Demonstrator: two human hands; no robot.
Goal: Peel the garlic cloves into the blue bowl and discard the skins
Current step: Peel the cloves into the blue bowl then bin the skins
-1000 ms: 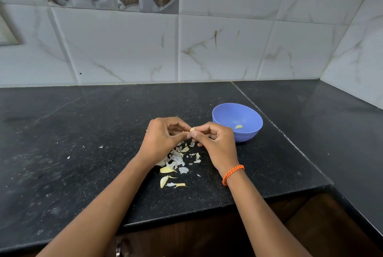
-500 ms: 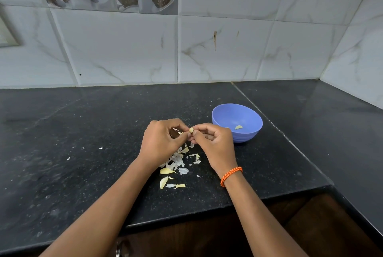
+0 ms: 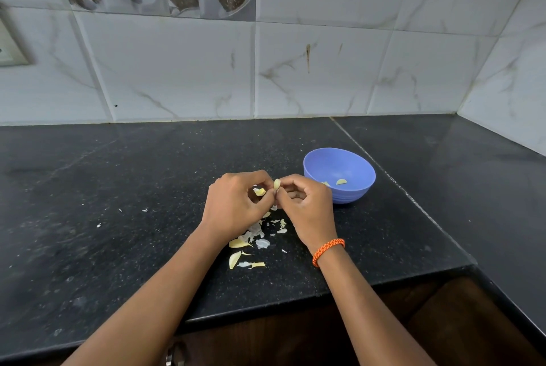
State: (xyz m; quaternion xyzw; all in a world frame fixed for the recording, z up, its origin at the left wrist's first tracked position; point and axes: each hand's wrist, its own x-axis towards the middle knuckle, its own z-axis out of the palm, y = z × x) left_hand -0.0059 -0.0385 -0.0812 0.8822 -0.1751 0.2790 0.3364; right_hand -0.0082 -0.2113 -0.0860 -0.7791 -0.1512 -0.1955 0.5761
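Both my hands meet above the black counter, just left of the blue bowl (image 3: 339, 188). A pale garlic clove (image 3: 276, 184) is pinched between the fingertips of my left hand (image 3: 236, 206) and my right hand (image 3: 307, 209). A yellowish piece of skin or clove (image 3: 260, 191) sits inside the curled fingers of my left hand. Two peeled cloves (image 3: 341, 181) lie at the bottom of the bowl. A heap of garlic skins (image 3: 251, 240) lies on the counter under and in front of my hands.
The black stone counter (image 3: 118, 188) runs left and wraps round to the right along a tiled wall (image 3: 295, 70). Small skin flecks (image 3: 121, 210) are scattered to the left. The counter's front edge (image 3: 295, 303) is close below my wrists.
The clove now shows more between my fingertips, and a yellowish piece has come into view inside my left hand. Both hands stayed in place over the skins.
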